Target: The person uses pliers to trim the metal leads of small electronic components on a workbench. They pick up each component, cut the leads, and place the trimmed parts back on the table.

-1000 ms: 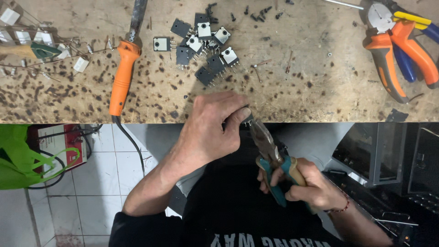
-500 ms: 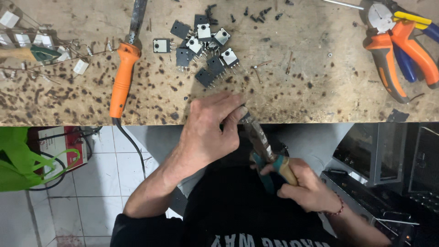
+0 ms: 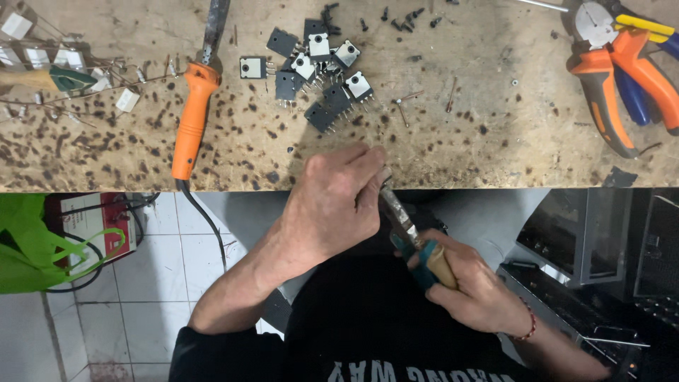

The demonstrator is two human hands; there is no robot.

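My left hand point(image 3: 338, 205) is curled just below the front edge of the wooden bench point(image 3: 453, 141), its fingers closed around something small that stays hidden at the nose of the pliers. My right hand point(image 3: 475, 291) grips the teal and tan handles of a pair of long-nose pliers point(image 3: 404, 225), whose metal jaws point up-left into my left fingers. On the bench above lies a pile of several black flat transistors point(image 3: 317, 65) with metal legs.
An orange-handled soldering iron point(image 3: 192, 117) lies on the bench, its cord hanging over the edge. Orange and blue-yellow pliers point(image 3: 622, 67) rest at the right. Small white parts point(image 3: 64, 60) and wires sit at the left. Black screws point(image 3: 403, 20); green bag point(image 3: 32, 244); metal cases point(image 3: 601, 240).
Both hands shifted slightly up and left toward the bench edge, and the pliers now point more steeply into my left fingers.
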